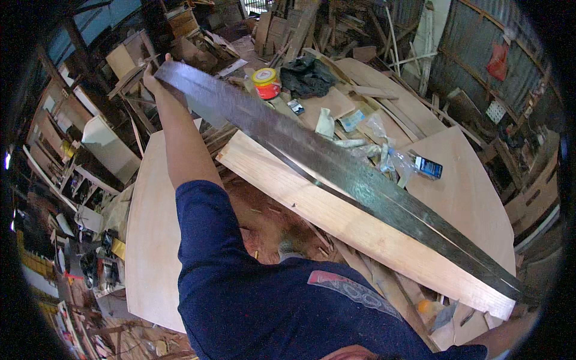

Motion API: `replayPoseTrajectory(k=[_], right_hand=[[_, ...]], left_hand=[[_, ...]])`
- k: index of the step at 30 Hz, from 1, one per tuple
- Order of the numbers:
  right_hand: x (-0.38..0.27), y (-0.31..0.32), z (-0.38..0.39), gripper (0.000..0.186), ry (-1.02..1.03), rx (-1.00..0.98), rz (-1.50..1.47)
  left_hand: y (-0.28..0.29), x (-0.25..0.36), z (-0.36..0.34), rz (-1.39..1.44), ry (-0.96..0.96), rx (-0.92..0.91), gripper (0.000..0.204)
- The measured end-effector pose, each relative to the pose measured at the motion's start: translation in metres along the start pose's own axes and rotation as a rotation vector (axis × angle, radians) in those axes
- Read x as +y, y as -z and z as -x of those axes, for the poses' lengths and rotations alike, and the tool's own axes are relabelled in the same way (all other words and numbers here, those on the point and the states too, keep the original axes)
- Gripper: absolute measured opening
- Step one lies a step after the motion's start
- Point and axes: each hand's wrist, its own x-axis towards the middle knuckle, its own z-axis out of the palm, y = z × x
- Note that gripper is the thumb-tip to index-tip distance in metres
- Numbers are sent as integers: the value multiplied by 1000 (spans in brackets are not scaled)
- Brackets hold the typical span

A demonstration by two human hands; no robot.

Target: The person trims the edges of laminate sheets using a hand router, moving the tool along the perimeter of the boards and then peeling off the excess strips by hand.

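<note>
My left hand (152, 73), arm stretched forward, is closed on the far left end of a long dark board (264, 126). The board slants across the view from upper left to lower right, its grey surface shiny and partly smeared by motion. Below it, at much the same slant, runs a pale wooden plank (354, 225), partly covered by the dark board. My right forearm (507, 337) shows at the lower right, near the other ends of both boards. The right hand's fingers are lost in the dark rim of the picture.
Beyond the boards, a light plywood sheet (462, 186) bears a red and yellow tub (266, 83), a black plastic bag (307, 76), plastic wrappers and a dark blue packet (428, 167). Another pale panel (153, 240) stands left. Scrap wood surrounds the place; corrugated metal (480, 48) walls the far right.
</note>
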Motion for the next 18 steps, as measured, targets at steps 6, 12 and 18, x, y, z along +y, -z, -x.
replayPoseTrajectory(k=[6, 12, 18], right_hand=[[5, -68, -3, 43, 9, -78, -47], [61, -171, -31, 44, -75, -221, -96], [83, -261, -61, 49, -85, -443, -132]], left_hand=[[-11, 79, -60, -147, -377, 102, 54], [19, 203, -108, -17, -443, -51, 59], [121, 289, -77, -89, -374, -242, 53]])
